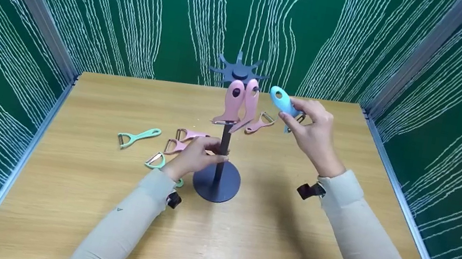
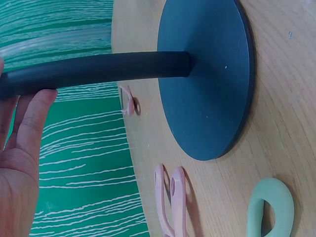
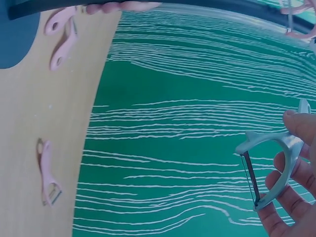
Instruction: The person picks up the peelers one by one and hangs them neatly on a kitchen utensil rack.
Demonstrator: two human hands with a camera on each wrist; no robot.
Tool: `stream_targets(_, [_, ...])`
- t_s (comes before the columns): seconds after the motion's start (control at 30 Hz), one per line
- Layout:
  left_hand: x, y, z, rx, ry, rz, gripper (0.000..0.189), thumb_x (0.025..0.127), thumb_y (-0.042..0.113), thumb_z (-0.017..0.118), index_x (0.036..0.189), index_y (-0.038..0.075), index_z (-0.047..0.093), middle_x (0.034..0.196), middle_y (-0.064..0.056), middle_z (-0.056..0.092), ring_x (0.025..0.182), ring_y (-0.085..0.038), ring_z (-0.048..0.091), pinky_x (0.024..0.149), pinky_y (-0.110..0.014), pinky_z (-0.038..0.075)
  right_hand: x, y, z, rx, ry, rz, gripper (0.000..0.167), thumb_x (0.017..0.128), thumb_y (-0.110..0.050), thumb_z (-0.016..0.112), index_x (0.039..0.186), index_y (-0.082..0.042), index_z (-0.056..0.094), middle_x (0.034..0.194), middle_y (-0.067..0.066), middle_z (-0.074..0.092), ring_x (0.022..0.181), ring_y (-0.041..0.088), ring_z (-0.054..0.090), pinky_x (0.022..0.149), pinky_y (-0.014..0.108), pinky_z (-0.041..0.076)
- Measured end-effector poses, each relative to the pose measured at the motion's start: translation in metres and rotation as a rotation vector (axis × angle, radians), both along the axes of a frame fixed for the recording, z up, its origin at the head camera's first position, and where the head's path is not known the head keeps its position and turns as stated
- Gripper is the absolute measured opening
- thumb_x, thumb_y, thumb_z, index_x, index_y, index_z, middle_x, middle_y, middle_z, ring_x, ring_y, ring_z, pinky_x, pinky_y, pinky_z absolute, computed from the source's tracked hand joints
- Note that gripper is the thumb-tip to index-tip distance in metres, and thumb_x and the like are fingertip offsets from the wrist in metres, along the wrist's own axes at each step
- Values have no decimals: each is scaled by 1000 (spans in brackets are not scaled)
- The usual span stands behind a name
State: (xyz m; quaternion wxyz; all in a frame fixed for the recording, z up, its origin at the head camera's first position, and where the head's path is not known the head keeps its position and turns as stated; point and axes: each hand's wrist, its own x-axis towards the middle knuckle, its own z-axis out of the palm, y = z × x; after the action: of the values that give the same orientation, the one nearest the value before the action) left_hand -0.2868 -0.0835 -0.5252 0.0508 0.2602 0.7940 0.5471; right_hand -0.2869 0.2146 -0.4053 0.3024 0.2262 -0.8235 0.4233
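My right hand (image 1: 316,127) pinches a light blue peeler (image 1: 282,100) near its head, with the holed handle end up toward the rack. In the right wrist view the blade of that peeler (image 3: 281,148) points down and away from the palm. A dark stand (image 1: 225,142) rises from a round base (image 1: 228,190) to a top ring of hooks (image 1: 239,72). Two pink peelers (image 1: 233,99) hang from its front hooks by their handle holes. Around the pole, below them, my left hand (image 1: 200,157) holds the stand with thumb and fingers.
Left of the stand lie a mint green peeler (image 1: 141,135), pink peelers (image 1: 176,146) and another green peeler (image 1: 156,160), partly behind the left hand. A pink peeler (image 1: 260,123) lies behind the stand on the wooden table (image 1: 285,251). Green, white-streaked walls (image 1: 130,5) enclose it.
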Motion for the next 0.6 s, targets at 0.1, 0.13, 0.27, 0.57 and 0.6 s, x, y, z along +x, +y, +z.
stream_targets(0.1, [1, 0, 1, -11, 1, 2, 18, 99, 7, 78, 115, -1, 78, 112, -17, 79, 109, -31, 75, 103, -56, 60, 3, -2, 6, -5, 35, 12, 31, 92, -7, 87, 122, 0, 80, 113, 18, 80, 102, 28, 70, 89, 25, 55])
stream_targets(0.13, [1, 0, 1, -12, 2, 1, 18, 99, 7, 78, 115, -1, 78, 112, -17, 79, 109, -32, 75, 103, -56, 59, 4, -2, 8, -4, 49, 14, 31, 92, -6, 87, 121, 0, 80, 112, 19, 80, 102, 28, 70, 89, 24, 54])
stream_targets(0.27, [0, -1, 1, -14, 8, -4, 17, 99, 7, 78, 114, 0, 78, 112, -17, 79, 109, -31, 75, 104, -57, 59, 7, -5, 17, -6, 104, 33, 31, 92, -5, 87, 120, 3, 79, 111, 22, 79, 100, 34, 70, 90, 26, 53])
stream_targets(0.57, [0, -1, 0, -10, 6, -8, 16, 99, 8, 78, 114, 1, 78, 113, -16, 80, 110, -31, 75, 102, -56, 60, 14, -13, 33, -49, 173, 52, 33, 88, 3, 87, 119, 5, 78, 110, 23, 80, 101, 17, 67, 93, 25, 52])
stream_targets(0.6, [0, -1, 0, -7, 5, -9, 16, 99, 7, 78, 114, 1, 78, 113, -16, 80, 110, -32, 75, 102, -56, 60, 15, -14, 35, -55, 180, 53, 33, 87, 3, 88, 119, 5, 78, 110, 23, 80, 101, 15, 66, 93, 25, 53])
